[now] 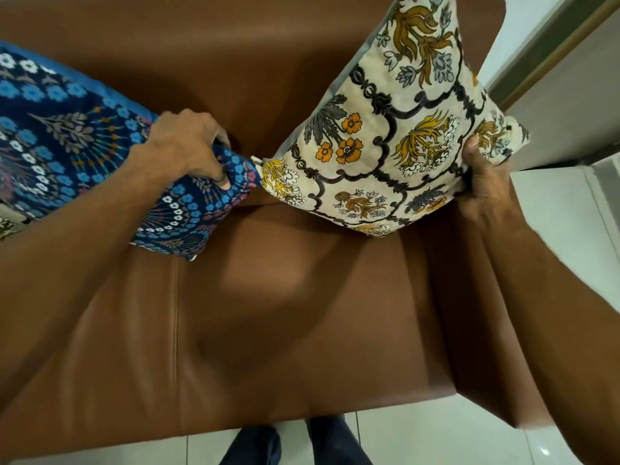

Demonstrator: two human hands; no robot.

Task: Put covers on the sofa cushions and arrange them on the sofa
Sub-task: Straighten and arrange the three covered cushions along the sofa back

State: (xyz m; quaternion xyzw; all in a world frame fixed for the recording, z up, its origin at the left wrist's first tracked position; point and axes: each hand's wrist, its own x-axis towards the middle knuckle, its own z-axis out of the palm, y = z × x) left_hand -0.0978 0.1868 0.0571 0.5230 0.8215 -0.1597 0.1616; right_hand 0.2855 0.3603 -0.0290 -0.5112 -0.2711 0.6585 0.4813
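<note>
A: Where do your hands sit right now?

B: Your left hand [191, 146], left of the frame's centre, has its fingers curled tight around the lower right corner of the blue cushion [67, 139], bunching the cloth there. Your right hand [483, 176], at the right of the frame, grips the right edge of the cream cushion [402, 129]: the thumb presses on the printed front, and the other fingers go behind the cushion, so you cannot tell how they lie.

A: And where are the cushions themselves?

B: Both wear their covers. The blue one, with small flower rings on dark cloth, lies in the left of the frame, leaning back on the brown sofa [285, 313]. The cream one, printed with yellow and orange flowers and black scrollwork, stands tilted in the upper right, its lower edge near the crease where seat meets backrest. Their near corners almost touch just right of your left hand; you cannot tell if they do.

A: What else shows?

B: Bare seat fills the middle. At the bottom edge, dark trouser legs [295, 441] stand on white floor tiles [436, 437].
</note>
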